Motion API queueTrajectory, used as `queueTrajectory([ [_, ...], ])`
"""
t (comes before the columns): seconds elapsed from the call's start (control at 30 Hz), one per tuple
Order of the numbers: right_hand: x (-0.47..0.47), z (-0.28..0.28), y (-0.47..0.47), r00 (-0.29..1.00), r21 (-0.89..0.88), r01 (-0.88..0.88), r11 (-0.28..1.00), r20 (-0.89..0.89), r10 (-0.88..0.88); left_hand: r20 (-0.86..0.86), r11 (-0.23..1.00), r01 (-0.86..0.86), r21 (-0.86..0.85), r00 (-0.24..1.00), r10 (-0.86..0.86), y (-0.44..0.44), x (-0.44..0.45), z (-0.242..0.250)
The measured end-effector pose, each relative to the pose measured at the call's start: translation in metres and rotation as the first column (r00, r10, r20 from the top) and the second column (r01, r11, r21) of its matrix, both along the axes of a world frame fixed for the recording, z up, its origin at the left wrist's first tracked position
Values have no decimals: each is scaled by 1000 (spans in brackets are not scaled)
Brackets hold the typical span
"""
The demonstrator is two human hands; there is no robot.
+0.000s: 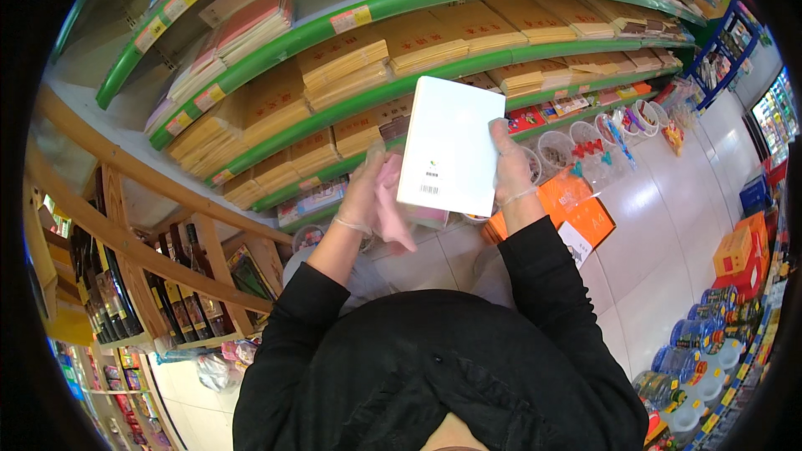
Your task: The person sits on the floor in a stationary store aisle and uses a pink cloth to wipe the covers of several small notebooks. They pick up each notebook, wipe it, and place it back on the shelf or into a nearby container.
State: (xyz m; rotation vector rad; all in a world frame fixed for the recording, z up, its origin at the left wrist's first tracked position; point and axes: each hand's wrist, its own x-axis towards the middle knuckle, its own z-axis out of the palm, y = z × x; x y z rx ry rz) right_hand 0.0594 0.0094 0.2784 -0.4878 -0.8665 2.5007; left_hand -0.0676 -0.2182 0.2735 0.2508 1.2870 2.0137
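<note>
My right hand (512, 166), in a thin clear glove, grips the right edge of a white-covered book (454, 138). The cover facing me bears a small logo and barcodes. My left hand (363, 191), also gloved, holds a pink cloth (393, 213) by the book's left edge; whether it touches the book I cannot tell. Part of another pale item, perhaps a book, shows under the white one. Both hands are in front of shelves stacked with tan-covered exercise books (344, 62).
Green-edged shelves (376, 9) curve across the front. Clear plastic tubs (556, 149) and an orange A4 paper box (579, 210) stand on the tiled floor at the right. A wooden rack (207, 263) with bottles is at left, and large water bottles (680, 360) at lower right.
</note>
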Motion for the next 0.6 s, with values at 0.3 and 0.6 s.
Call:
queueTrajectory([
  [0.3,-3,2,-15,974,31,-207,978,99,204,-186,968,188,-167,958,-218,10,38,74],
  [0.6,-24,-30,-45,987,-14,-93,996,133,94,-707,822,-183,-539,629,-323,32,65,98],
])
